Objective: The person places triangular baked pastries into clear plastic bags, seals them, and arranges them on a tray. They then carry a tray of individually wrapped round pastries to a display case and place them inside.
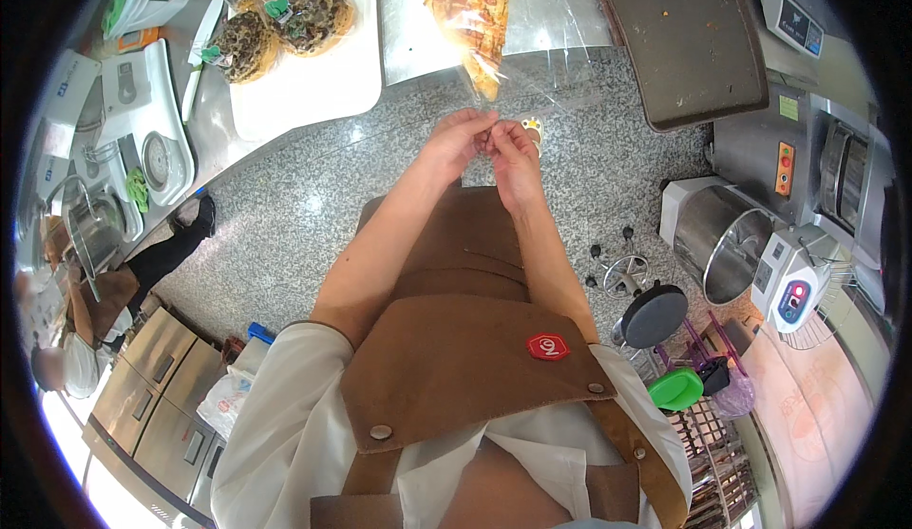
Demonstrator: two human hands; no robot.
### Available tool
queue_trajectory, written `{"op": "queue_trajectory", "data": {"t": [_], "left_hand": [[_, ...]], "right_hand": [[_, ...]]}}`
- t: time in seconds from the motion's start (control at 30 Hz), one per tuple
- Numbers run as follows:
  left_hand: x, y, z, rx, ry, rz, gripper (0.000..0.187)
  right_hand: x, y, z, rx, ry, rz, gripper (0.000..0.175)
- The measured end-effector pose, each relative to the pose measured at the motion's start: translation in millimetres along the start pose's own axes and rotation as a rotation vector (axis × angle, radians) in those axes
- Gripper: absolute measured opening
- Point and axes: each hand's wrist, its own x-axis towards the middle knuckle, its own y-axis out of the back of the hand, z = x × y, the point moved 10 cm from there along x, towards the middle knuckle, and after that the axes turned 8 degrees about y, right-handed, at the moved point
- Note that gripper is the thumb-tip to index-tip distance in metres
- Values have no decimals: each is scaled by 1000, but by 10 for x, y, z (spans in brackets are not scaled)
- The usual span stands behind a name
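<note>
A long golden bread (470,12) with brown lines across its top lies in a clear plastic bag (552,27). The bag rests on a metal worktop (402,37), and its near end reaches past the front edge. My left hand (456,143) and my right hand (516,162) meet just short of the bread's pointed tip, above the floor. Both have their fingertips pinched together at the bag's near edge. The exact bit of film between the fingers is hidden.
Left of the bread, a white tray (306,94) holds several wrapped round breads (310,16) with dark topping. A knife (201,55) lies beside it. A dark baking tray (702,44) juts out at the right. Farther off are a mixer (734,244), a stool (652,315) and another person (107,294).
</note>
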Motion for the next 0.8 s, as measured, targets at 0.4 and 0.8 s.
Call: {"op": "queue_trajectory", "data": {"t": [0.4, 0.8], "left_hand": [[-163, 251, 168, 88, -20, 113, 14], [-202, 471, 232, 325, -68, 217, 19]], "right_hand": [[-238, 342, -1088, 688, -177, 31, 16], [840, -606, -3221, -652, 140, -321, 12]]}}
